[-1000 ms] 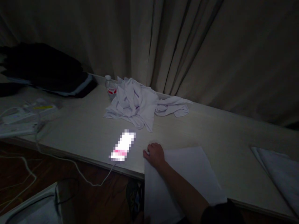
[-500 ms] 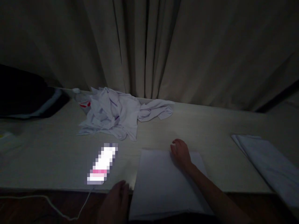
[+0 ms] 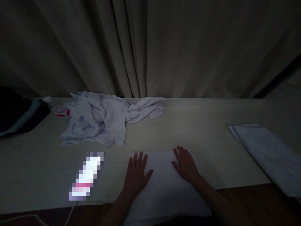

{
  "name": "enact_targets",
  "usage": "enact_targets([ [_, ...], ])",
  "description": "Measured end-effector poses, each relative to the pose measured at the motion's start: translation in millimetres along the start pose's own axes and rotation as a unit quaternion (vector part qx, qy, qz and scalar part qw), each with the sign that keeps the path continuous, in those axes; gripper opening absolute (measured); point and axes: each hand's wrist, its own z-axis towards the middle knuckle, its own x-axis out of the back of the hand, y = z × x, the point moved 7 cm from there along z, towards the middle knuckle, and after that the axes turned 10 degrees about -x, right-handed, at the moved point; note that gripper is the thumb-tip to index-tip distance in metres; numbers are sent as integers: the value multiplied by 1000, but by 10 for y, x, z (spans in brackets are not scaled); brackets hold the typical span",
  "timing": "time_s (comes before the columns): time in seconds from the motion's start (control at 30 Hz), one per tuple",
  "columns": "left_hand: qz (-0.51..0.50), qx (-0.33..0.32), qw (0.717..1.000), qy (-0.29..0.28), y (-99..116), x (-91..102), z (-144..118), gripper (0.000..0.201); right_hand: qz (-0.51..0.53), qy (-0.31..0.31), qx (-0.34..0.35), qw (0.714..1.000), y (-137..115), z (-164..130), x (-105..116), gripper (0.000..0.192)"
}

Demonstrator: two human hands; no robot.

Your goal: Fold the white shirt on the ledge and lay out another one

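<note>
Dim table (image 3: 211, 125); both hands, left hand (image 3: 136, 172) and right hand (image 3: 185, 164), press flat, fingers spread, on one folded white cloth (image 3: 164, 185); crumpled shirts (image 3: 103, 117) remain unfolded.

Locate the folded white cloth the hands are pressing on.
In the head view the folded white cloth lies low and centre on the table's near edge, under the left hand and right hand, right of the lit phone.
</note>
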Motion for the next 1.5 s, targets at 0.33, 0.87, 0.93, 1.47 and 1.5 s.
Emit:
enact_targets([
  [0.33, 45, -32, 998, 40, 253, 264, -79, 67, -18, 37, -2, 999, -19, 48, 255, 66],
  [0.87, 11, -25, 999, 30, 176, 128, -601, 73, -7, 25, 12, 1000, 42, -625, 151, 64],
  [0.93, -30, 38, 998, 37, 69, 249, -662, 70, 13, 47, -31, 998, 191, -717, 277, 64],
  [1.47, -471, 442, 763, 32, -149, 171, -1549, 47, 190, -48, -298, 934, 677, -1483, 146, 53],
  [1.5, -498, 448, 741, 44, -150, 163, -1579, 49, 221, -44, -311, 923, 711, -1488, 119, 54],
])
